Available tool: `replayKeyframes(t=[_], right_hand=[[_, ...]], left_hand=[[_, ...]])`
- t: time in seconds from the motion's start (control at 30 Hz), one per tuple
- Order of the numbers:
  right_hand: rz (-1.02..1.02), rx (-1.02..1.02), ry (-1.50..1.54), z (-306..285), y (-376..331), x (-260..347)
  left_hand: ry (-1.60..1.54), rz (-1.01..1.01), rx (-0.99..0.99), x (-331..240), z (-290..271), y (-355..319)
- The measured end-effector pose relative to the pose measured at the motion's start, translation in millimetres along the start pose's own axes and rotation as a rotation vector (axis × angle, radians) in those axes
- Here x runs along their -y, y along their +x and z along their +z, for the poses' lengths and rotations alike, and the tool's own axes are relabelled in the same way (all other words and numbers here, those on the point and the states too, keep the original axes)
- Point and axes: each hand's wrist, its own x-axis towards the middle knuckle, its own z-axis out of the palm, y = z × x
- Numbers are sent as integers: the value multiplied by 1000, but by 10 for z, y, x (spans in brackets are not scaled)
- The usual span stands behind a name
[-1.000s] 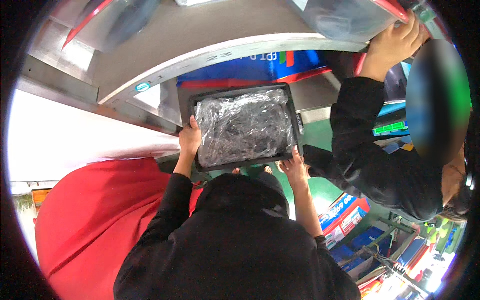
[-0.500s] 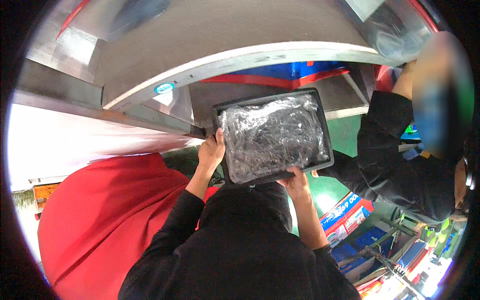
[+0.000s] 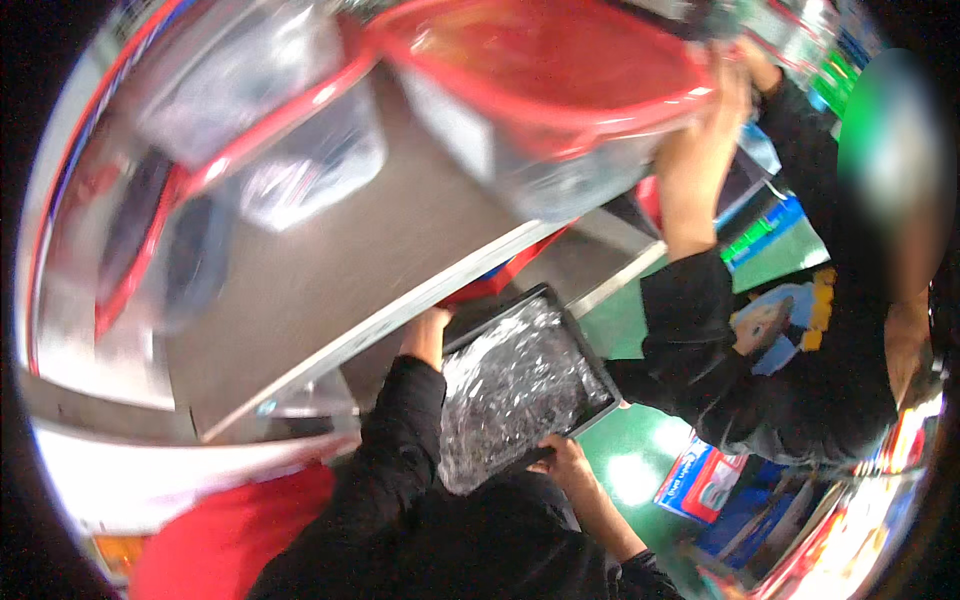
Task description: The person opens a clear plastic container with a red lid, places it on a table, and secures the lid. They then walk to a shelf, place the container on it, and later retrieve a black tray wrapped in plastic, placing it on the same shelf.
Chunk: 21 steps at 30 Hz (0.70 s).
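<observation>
A black rectangular tray (image 3: pixel 597 408) is in front of my body, tilted, with crinkled clear plastic wrap (image 3: pixel 515 375) over it. My right hand (image 3: pixel 565 460) is closed on its near edge, thumb on top. At the tray's far left corner, just below the shelf edge, is my left hand (image 3: pixel 428 335). Its fingers are blurred and partly hidden, so I cannot tell whether it grips the tray. A co-worker's hand (image 3: pixel 733 85) is at the right end of a clear bin with a red lid (image 3: pixel 560 55) on the shelf. The co-worker's other sleeve reaches the tray's right side.
The grey-brown shelf (image 3: pixel 330 300) runs diagonally ahead, its pale front edge close above the tray. More clear bins with red rims (image 3: pixel 300 175) stand at its left. Red cloth (image 3: pixel 240 530) is at lower left. The co-worker (image 3: pixel 770 340) in black stands close at right, over green floor (image 3: pixel 635 470).
My view has swung up, bringing the red-rimmed bins into sight. The tray appears lower and more slanted. My left hand has shifted from the tray's left side to its far corner by the shelf.
</observation>
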Motion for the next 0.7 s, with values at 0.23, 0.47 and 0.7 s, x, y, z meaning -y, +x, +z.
replayKeyframes(t=[0.23, 0.47, 0.7], right_hand=[[-84, -95, 52, 87, -17, 0], [-414, 226, -316, -179, 83, -181], [-107, 115, -8, 200, -116, 78]], left_hand=[[-88, 48, -221, 49, -100, 162], [21, 109, 424, -156, 451, -1017], [85, 223, 873, -682, 1131, -1657]])
